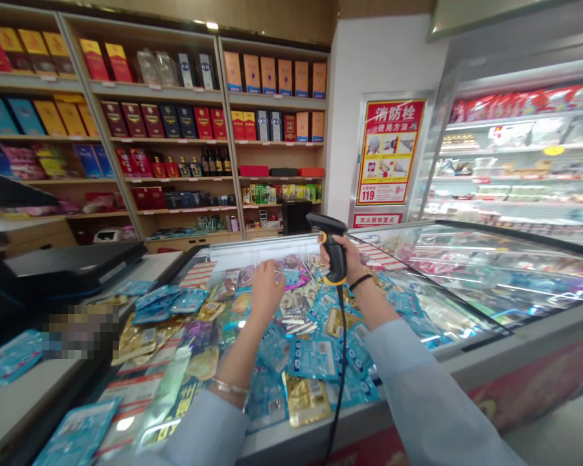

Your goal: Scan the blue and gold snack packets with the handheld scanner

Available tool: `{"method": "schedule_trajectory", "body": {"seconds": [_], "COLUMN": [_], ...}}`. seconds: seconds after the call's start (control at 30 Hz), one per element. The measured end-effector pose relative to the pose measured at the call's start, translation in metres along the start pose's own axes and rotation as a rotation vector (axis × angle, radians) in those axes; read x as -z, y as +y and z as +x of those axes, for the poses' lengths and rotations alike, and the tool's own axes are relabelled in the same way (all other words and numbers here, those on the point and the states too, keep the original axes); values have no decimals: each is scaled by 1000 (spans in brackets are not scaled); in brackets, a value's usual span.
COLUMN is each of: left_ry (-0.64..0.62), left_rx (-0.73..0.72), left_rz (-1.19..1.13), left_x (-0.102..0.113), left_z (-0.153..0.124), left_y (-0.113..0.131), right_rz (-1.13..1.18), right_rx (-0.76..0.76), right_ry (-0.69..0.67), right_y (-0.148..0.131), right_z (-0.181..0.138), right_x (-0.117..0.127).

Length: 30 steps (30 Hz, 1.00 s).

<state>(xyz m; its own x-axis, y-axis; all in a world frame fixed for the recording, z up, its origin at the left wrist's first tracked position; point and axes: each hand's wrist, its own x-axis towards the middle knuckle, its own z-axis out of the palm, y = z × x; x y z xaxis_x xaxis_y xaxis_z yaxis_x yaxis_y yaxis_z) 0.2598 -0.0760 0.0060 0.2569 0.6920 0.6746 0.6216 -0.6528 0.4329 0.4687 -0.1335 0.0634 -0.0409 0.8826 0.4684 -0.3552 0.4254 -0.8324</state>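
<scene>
My right hand (350,257) is wrapped round the grip of a black and yellow barcode scanner (337,259), held up over the freezer's glass top. Its black cable (341,362) hangs down towards me. Loosely bent, the fingers of my left hand (268,288) hover over or rest on the packets; contact is unclear, and I see nothing held in them. Beside it lies a blue and purple packet (295,278). Many flat blue packets (313,358) are spread across the glass, with a gold packet (306,398) at the near edge and silver-white packets (296,307) further in.
On the left, blue packets (158,301) are piled over gold packets (143,340). A counter (10,414) with a dark machine (72,265) stands further left. Shelves of boxed bottles (165,123) line the back. A second freezer section (505,265) and a lit fridge (525,155) are on the right.
</scene>
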Motion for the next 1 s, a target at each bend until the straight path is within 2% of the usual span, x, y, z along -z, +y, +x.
{"method": "schedule_trajectory", "body": {"seconds": [0.13,0.27,0.37,0.47,0.67,0.87,1.0], "left_ry": [-184,-274,-317,-366,-382,-547,-600], "left_rx": [-104,-93,-62,-62,-116,4,113], "left_rz": [74,114,119,123,159,139,-8], "left_x": [-31,-37,-39,-45,-54,-49,-44], "left_z": [-18,-26,-31,-39,-55,-53,-46], "left_y": [13,9,9,16,33,37,34], "right_rz": [10,22,33,43,25,36,40], "right_rx": [-24,-9,-14,-40,-104,-108,-104], "right_ry": [49,135,136,113,94,63,76], "right_y": [16,28,29,28,32,35,35], "right_z": [-16,-26,-29,-31,-33,-33,-34], "right_x": [35,59,68,72,70,68,68]}}
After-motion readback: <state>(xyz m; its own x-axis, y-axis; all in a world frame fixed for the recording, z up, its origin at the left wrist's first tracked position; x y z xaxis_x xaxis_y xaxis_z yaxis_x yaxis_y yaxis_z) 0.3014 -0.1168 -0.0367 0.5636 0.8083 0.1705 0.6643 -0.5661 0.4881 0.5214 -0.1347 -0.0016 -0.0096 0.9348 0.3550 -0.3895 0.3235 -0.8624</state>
